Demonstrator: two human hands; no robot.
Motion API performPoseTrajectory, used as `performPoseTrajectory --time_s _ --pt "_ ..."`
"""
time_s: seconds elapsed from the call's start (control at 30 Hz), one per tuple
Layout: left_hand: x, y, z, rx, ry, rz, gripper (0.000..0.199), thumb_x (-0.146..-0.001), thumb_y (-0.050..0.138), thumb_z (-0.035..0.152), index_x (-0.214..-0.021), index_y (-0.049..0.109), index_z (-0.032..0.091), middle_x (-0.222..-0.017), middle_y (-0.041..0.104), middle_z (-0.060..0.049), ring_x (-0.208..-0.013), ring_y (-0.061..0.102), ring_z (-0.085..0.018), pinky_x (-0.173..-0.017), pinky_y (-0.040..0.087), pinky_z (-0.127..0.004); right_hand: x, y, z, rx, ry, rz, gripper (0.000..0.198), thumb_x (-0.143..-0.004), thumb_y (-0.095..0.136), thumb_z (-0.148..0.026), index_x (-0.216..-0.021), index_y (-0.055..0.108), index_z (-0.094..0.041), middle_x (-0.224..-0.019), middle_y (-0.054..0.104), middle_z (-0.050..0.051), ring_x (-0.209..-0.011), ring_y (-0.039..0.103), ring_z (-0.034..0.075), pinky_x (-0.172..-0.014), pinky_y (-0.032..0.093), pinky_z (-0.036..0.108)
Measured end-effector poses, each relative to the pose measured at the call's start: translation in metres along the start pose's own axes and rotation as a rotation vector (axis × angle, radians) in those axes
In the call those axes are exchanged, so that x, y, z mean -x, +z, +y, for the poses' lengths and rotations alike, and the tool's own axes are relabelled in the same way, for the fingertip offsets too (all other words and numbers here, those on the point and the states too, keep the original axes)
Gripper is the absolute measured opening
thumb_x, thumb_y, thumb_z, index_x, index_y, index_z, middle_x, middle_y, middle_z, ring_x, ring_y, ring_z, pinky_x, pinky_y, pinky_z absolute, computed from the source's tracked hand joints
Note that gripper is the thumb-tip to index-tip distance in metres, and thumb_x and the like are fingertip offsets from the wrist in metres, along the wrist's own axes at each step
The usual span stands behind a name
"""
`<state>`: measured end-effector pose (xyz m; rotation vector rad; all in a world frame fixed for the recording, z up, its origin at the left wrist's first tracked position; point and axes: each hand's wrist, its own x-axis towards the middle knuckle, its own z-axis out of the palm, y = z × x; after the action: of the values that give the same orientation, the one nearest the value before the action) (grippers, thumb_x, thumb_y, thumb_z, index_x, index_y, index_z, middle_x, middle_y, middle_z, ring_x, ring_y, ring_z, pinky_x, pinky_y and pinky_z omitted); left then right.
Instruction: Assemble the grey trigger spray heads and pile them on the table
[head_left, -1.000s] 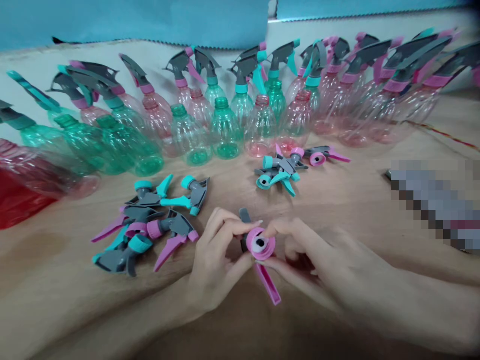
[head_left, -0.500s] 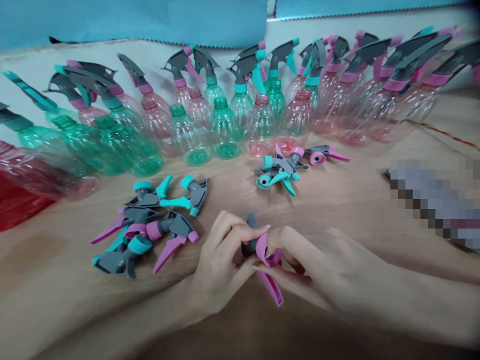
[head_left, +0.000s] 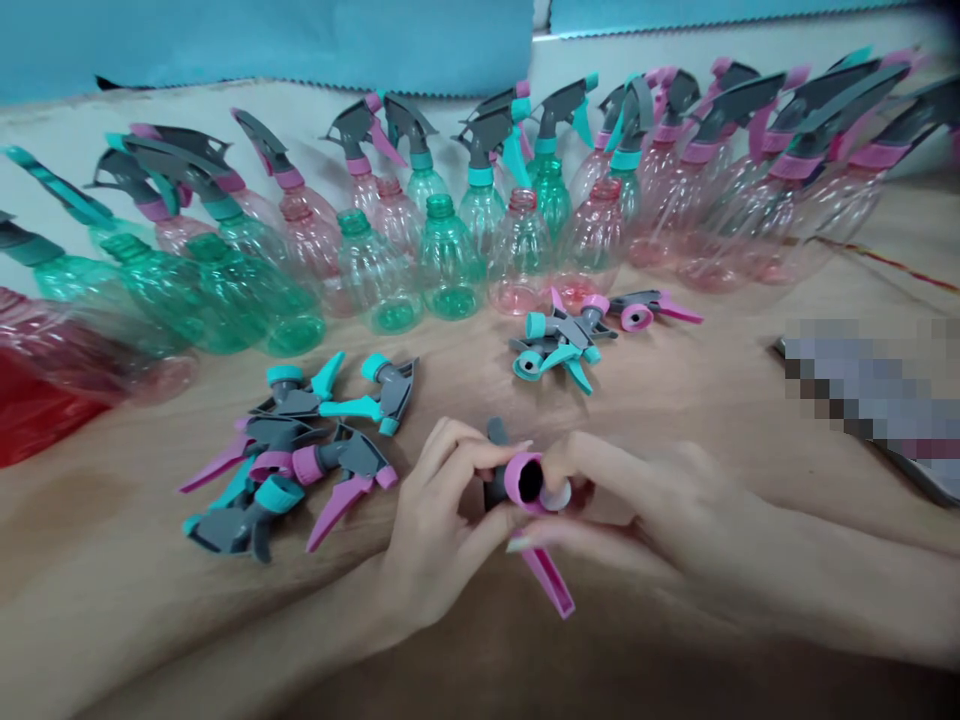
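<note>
My left hand point(head_left: 450, 500) is closed round the grey neck of a trigger spray head point(head_left: 495, 485), with its pink collar point(head_left: 519, 470) facing me and the dark opening showing. A pink trigger point(head_left: 551, 580) hangs below it. Close against the collar, my right hand point(head_left: 630, 500) has its fingers bent, the index finger at the right rim and the thumb under it near the trigger. At that index fingertip is a small whitish round spot point(head_left: 556, 495); whether it is a nail or a loose piece I cannot tell. The other right fingers are partly hidden.
Loose spray heads lie in a pile point(head_left: 300, 460) at left and a smaller pile point(head_left: 574, 335) ahead. Open-necked green bottles point(head_left: 450, 260) and pink bottles point(head_left: 521, 255) stand behind, before bottles with heads fitted. A blurred-out flat object point(head_left: 870, 410) lies at right, red plastic point(head_left: 45, 410) at left.
My right index finger has drawn out of the collar to its right rim, uncovering the dark opening. The spray head has turned slightly, and its trigger tip sits a little further right.
</note>
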<state>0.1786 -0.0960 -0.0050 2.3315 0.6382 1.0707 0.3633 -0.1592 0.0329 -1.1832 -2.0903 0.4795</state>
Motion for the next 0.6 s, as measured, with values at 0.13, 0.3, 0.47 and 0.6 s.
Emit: performPoseTrajectory --time_s 0.13,0.3,0.47,0.6 --pt "0.0 0.001 -0.001 0.048 -0.051 0.035 0.022 -0.082 0.069 0.032 -0.098 0.062 0.018 -0.082 0.052 -0.001 -0.074 0.052 -0.013 -0.06 0.042 -0.024 -0.004 -0.011 0.001 -0.204 0.172 -0.091 0.015 -0.093 0.051 -0.03 -0.085 0.055 -0.018 -0.074 0.063 -0.003 -0.061 0.058 0.008 -0.053 0.042 0.02" --pt "0.001 0.001 -0.002 0.063 -0.082 0.032 0.022 -0.08 0.071 0.027 -0.099 0.062 0.019 -0.082 0.052 0.0 -0.07 0.051 -0.012 -0.057 0.042 -0.022 -0.005 -0.025 0.001 -0.376 0.302 -0.166 0.01 -0.091 0.054 -0.031 -0.096 0.053 -0.023 -0.088 0.065 -0.002 -0.078 0.062 0.012 -0.063 0.049 0.024" --pt "0.001 0.0 -0.002 0.062 -0.065 0.001 0.021 -0.081 0.071 0.028 -0.098 0.063 0.019 -0.08 0.052 0.0 -0.069 0.049 -0.012 -0.056 0.041 -0.022 -0.005 -0.025 0.002 -0.307 0.252 -0.117 0.016 -0.089 0.057 -0.03 -0.102 0.051 -0.024 -0.085 0.065 -0.004 -0.071 0.06 0.01 -0.06 0.047 0.022" --pt "0.001 0.001 -0.003 0.089 -0.021 0.007 0.02 -0.083 0.068 0.033 -0.096 0.062 0.019 -0.077 0.05 0.0 -0.066 0.048 -0.012 -0.054 0.04 -0.022 -0.006 -0.023 0.001 -0.314 0.229 -0.126 0.012 -0.089 0.058 -0.03 -0.095 0.052 -0.022 -0.079 0.062 -0.004 -0.069 0.059 0.009 -0.058 0.045 0.021"
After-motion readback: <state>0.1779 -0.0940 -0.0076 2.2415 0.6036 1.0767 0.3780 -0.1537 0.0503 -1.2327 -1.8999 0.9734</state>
